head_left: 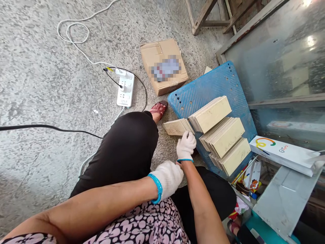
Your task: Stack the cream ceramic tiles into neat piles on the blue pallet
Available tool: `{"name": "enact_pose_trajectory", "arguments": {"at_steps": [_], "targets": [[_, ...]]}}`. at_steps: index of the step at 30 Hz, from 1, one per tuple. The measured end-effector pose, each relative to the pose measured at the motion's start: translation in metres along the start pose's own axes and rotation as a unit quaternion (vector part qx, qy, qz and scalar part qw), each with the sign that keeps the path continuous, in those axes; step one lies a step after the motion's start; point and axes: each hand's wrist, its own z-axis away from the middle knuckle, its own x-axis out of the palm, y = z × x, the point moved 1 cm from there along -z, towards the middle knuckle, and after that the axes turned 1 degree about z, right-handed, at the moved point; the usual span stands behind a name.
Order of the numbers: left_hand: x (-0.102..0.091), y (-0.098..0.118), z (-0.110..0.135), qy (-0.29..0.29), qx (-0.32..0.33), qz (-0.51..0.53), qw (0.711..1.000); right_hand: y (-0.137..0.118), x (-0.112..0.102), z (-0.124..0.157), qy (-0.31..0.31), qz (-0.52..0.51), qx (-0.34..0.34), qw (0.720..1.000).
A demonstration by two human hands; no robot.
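A small stack of beige tiles was gripped at its near end by the gloved right hand, just beside three larger tile stacks laid on a blue board. The gloved left hand was held curled above the lap. With its palm hidden, it could not be told whether anything was grasped.
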Motion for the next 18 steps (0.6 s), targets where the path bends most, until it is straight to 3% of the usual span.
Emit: {"name": "enact_pose_trajectory", "arguments": {"at_steps": [5,10,15,18], "targets": [[-0.002,0.001,-0.002,0.005,-0.005,-0.030,1.000,-0.002,-0.001,0.006,-0.008,-0.030,0.002,1.000],[-0.003,-0.001,-0.002,-0.010,-0.003,-0.019,1.000,0.003,0.012,0.012,-0.048,-0.119,-0.002,0.992],[-0.007,-0.001,0.000,-0.023,-0.003,-0.033,0.999,0.005,0.024,0.007,-0.078,-0.168,0.002,0.983],[-0.012,0.000,0.001,-0.030,-0.005,-0.039,0.999,0.005,0.020,0.001,-0.089,-0.178,0.013,0.980]]}}
